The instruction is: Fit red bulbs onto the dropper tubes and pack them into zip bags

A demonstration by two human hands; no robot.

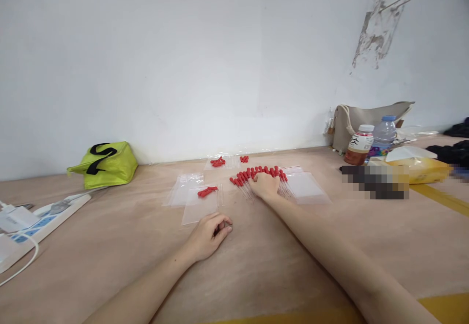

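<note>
Droppers (257, 170): bright red bulbs, clear stems
Small bags (200, 211): clear, whitish
Bags right of the droppers (311, 189): whitish, thin red line along the top
Soft pouch (122, 165), toward the surface's far left corner: lime green, black curving mark
Power strip (43, 225), left edge: white, blue socket panels
Drink bottle (361, 144), toward the far right corner: white cap, black characters on white, reddish-brown contents
Clear bottle (384, 131): blue cap, multicoloured label
Tote (342, 128): greyish beige, cream cord
Packet (427, 167), right edge: yellow, white flap
Surface (146, 250): pinkish brown, mustard-yellow band at the near edge
</note>
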